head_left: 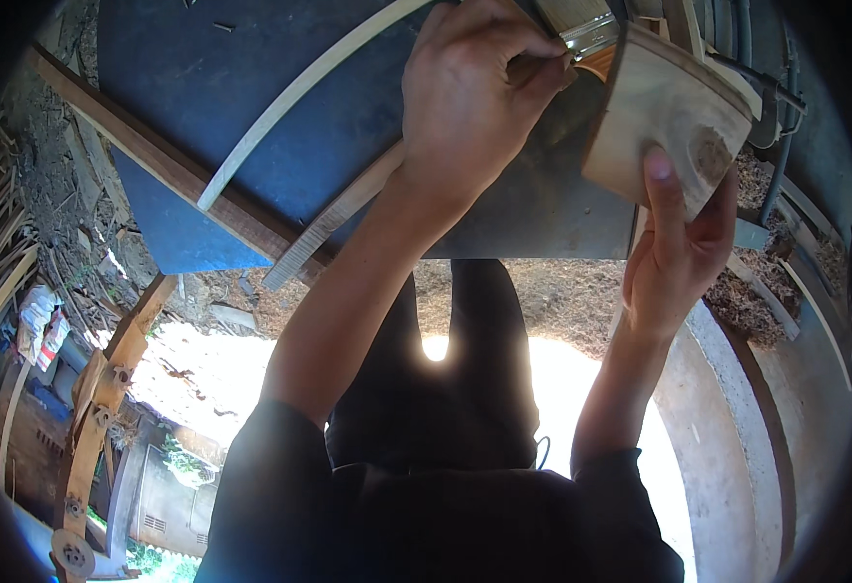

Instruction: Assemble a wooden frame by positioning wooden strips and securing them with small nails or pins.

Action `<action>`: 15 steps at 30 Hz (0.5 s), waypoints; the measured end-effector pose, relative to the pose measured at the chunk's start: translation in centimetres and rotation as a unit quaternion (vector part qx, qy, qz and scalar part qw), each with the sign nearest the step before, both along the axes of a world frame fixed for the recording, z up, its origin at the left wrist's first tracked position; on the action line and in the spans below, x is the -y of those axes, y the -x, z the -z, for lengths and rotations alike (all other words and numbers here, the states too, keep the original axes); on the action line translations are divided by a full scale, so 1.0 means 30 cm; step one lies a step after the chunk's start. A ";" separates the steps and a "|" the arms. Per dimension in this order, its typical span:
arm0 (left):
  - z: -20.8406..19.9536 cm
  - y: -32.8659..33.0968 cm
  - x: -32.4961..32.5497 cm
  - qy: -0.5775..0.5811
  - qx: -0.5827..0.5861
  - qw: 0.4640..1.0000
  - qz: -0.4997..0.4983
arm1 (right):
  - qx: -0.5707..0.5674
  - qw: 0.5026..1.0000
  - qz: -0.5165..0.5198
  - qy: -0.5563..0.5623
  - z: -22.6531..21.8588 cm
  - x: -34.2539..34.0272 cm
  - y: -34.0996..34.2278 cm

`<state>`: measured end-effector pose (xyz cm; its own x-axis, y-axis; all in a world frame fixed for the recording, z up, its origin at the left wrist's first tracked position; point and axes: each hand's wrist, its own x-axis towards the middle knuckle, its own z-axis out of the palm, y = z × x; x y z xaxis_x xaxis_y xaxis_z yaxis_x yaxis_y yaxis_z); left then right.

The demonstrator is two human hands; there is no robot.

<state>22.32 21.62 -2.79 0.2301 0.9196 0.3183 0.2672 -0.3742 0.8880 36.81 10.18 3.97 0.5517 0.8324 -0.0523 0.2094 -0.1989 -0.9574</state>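
My right hand point(681, 243) grips a pale wooden board point(667, 109) with a dark knot, its thumb lying on the board's face and its fingers behind. The board is held up, tilted, over the right end of the dark work table point(543, 209). Just left of it, my left hand point(470, 92) is closed in a pinch, thumb and forefinger pressed together. At those fingertips shows a small shiny piece point(591, 37), partly behind the board; its kind cannot be made out. A bit of orange-toned wood point(597, 64) shows beneath it.
Long wooden strips lie on the table: a pale one point(290, 102), a brown one point(154, 146) and a shorter one point(334, 214) under my left forearm. Metal bars point(785, 107) and wood pieces stand at the right. Shavings point(572, 301) cover the ground; a wooden post point(105, 398) stands lower left.
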 end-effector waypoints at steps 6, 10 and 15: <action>-0.015 -0.002 0.001 -0.007 -0.020 1.000 -0.002 | 0.207 0.971 0.039 -0.111 -0.053 -0.046 0.054; -0.008 0.011 -0.002 -0.019 -0.018 1.000 0.003 | 0.350 0.932 -0.044 -0.078 -0.037 -0.053 0.030; -0.017 -0.001 0.004 -0.005 -0.025 1.000 0.003 | 0.354 0.932 -0.039 -0.063 -0.044 -0.032 0.024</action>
<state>22.34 21.51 -2.27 0.2516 0.9148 0.3159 0.3079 -0.3851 0.8700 36.09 11.14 5.28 0.3485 0.8467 0.4019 0.8067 -0.0526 -0.5886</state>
